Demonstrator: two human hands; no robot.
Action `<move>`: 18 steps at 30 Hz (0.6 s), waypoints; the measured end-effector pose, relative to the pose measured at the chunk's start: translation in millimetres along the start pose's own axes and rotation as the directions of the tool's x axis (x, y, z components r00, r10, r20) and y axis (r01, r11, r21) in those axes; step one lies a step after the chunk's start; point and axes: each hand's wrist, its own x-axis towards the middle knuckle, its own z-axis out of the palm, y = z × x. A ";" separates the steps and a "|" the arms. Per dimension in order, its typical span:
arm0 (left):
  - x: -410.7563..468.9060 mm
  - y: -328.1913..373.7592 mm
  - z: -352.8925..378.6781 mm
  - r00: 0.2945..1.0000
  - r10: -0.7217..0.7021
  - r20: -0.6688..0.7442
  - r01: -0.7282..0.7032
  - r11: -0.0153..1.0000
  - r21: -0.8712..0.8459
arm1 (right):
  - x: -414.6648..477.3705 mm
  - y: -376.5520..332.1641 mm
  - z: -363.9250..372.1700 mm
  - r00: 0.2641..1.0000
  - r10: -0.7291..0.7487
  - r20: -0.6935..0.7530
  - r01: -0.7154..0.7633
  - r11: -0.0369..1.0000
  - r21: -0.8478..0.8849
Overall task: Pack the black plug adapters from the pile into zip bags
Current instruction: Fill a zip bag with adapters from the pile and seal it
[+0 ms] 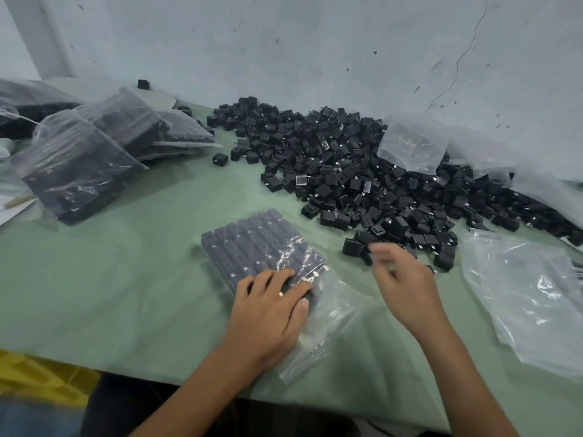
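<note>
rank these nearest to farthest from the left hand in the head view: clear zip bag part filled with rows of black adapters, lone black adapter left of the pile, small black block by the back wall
1. Clear zip bag of black adapters: under the left hand, touching it.
2. Lone black adapter: farther out, left of the pile.
3. Small black block: far back left, by the wall.
</note>
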 end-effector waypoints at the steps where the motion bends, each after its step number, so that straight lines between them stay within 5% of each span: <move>1: -0.1 0.2 -0.4 1.000 -0.003 0.002 0.003 1.000 -0.003 | 17.6 -3.5 9.2 0.995 -0.070 0.078 0.079 0.991 -0.112; 6: -0.8 1.0 -1.9 1.000 -0.009 0.019 0.009 1.000 -0.022 | 78.0 4.2 58.1 0.932 0.020 0.362 0.161 0.871 -0.463; 11: 0.2 0.2 -4.5 1.000 -0.010 0.022 0.011 0.999 -0.031 | 76.9 12.1 55.5 0.969 0.014 0.246 0.098 0.895 -0.435; 13: -0.1 -0.5 -4.6 1.000 -0.009 0.023 0.010 1.000 -0.029 | 67.1 13.6 42.1 0.983 0.004 0.183 0.050 0.957 -0.286; 15: -0.1 -0.8 -3.9 1.000 -0.009 0.017 0.009 1.000 -0.024 | 52.4 13.4 23.6 0.986 0.072 0.148 -0.081 0.995 0.053; 18: -0.3 -1.5 -2.1 1.000 -0.015 0.013 0.015 1.000 -0.019 | 26.4 17.6 -3.9 0.959 0.160 0.233 -0.265 0.798 0.541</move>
